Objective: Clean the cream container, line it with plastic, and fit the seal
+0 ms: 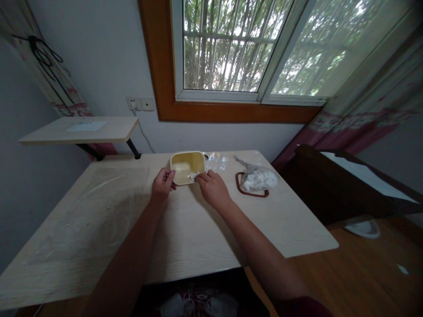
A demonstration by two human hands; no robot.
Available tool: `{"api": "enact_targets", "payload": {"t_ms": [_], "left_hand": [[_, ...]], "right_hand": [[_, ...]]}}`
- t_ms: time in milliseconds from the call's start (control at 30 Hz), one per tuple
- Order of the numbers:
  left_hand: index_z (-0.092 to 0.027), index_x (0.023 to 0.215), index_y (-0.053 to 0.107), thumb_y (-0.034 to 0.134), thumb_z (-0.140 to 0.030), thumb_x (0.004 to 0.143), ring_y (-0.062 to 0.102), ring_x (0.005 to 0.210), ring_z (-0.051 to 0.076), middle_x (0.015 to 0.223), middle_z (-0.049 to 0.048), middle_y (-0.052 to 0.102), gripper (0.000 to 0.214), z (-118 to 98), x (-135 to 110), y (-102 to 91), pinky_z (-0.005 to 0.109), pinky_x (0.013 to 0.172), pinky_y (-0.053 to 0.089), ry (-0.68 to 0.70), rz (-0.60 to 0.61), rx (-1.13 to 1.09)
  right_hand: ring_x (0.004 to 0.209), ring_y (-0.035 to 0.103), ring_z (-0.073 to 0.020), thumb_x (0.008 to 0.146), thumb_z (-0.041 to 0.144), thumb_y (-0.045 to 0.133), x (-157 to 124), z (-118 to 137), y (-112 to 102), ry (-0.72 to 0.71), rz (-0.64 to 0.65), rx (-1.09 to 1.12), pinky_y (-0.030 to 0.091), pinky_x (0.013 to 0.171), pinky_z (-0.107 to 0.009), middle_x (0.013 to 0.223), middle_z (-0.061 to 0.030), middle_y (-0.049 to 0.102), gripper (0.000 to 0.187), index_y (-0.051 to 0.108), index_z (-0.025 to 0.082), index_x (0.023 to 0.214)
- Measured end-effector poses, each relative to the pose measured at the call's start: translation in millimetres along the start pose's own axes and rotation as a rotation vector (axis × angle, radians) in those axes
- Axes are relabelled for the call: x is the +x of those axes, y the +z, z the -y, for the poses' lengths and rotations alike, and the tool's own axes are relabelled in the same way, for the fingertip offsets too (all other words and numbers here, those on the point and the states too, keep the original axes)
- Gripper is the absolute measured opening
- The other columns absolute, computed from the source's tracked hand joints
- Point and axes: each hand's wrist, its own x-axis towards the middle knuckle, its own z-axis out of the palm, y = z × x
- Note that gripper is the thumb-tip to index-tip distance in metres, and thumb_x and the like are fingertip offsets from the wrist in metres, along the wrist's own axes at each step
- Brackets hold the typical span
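Left hand (163,185) at the near left corner of a yellow tub (187,167), fingers (164,175) curled narrow against its rim, apparently gripping it. Right hand (213,189) at the near right corner, fingers (207,177) close together and reaching over the rim. A white scrap (193,177) sits at the rim just under the right fingertips; cannot tell whether it is pinched or only touched. Small object, partly hidden by the hand.

Tub square with rounded corners, lying at the far part of the counter (99,224), between the two hands, inside looking empty apart from the scrap. Both forearms reach in from the near edge.

To the right of the tub, a clear plastic bag (259,178) holding white material lies on the counter, its neck pointing toward the window. A brown loop (246,190) lies against the bag's near side, touching it or nearly so. Clear film (215,161) lies just beyond the right hand, beside the tub.

Far left, a small shelf (79,130) with a pale sheet (86,126) on it. Wall socket (133,104) above it, plugged. Window (228,48) straight ahead, curtain (350,121) right.
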Motion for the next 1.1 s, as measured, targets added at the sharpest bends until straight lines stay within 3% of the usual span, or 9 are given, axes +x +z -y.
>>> {"api": "enact_targets", "payload": {"t_ms": [167,333,667,933,1100], "left_hand": [[-0.021,0.080,0.054,0.064,-0.052,0.085,0.048,0.040,0.008,0.053,-0.0072,0.053,0.034,-2.1,-4.5,3.0,0.018,0.039,0.036,-0.016,0.080,0.020],[-0.021,0.080,0.052,0.062,-0.052,0.087,0.046,0.039,0.007,0.056,-0.0064,0.055,0.034,0.9,-4.5,2.2,0.018,0.038,0.034,-0.013,0.112,0.028],[-0.022,0.079,0.048,0.059,-0.052,0.090,0.041,0.039,0.008,0.051,-0.0089,0.044,0.033,-1.4,-8.4,6.6,0.019,0.040,0.031,-0.004,0.116,0.049],[-0.022,0.078,0.047,0.059,-0.054,0.089,0.039,0.040,0.008,0.050,-0.0082,0.045,0.035,-2.5,-13.3,11.5,0.019,0.040,0.029,-0.015,0.156,0.041],[-0.022,0.078,0.047,0.061,-0.054,0.087,0.038,0.041,0.008,0.052,-0.0083,0.043,0.036,-4.3,-13.1,12.9,0.019,0.041,0.031,-0.028,0.130,0.027]], "right_hand": [[0.108,0.064,-0.0234,0.097,0.019,0.047,-3.0,28.8,11.8,0.106,0.040,0.161,0.052,0.092,-0.034,0.136,-0.0096,0.064,0.041,0.059,0.019,0.136],[0.106,0.070,-0.0237,0.097,0.029,0.045,-6.3,48.8,14.0,0.156,0.084,0.220,0.058,0.084,-0.035,0.153,-0.0087,0.050,0.051,0.046,0.024,0.148],[0.102,0.072,-0.0288,0.096,0.032,0.046,-6.8,29.4,12.7,0.278,0.134,0.105,0.059,0.081,-0.040,0.153,-0.0134,0.049,0.052,0.047,0.021,0.147],[0.116,0.066,-0.0238,0.093,0.029,0.049,-5.7,50.7,21.4,0.118,0.071,0.294,0.057,0.091,-0.036,0.156,-0.0068,0.047,0.058,0.041,0.025,0.151],[0.107,0.070,-0.0262,0.094,0.031,0.046,-5.9,40.9,17.3,0.206,0.106,0.193,0.058,0.086,-0.039,0.156,-0.0086,0.047,0.055,0.044,0.024,0.149]]}}
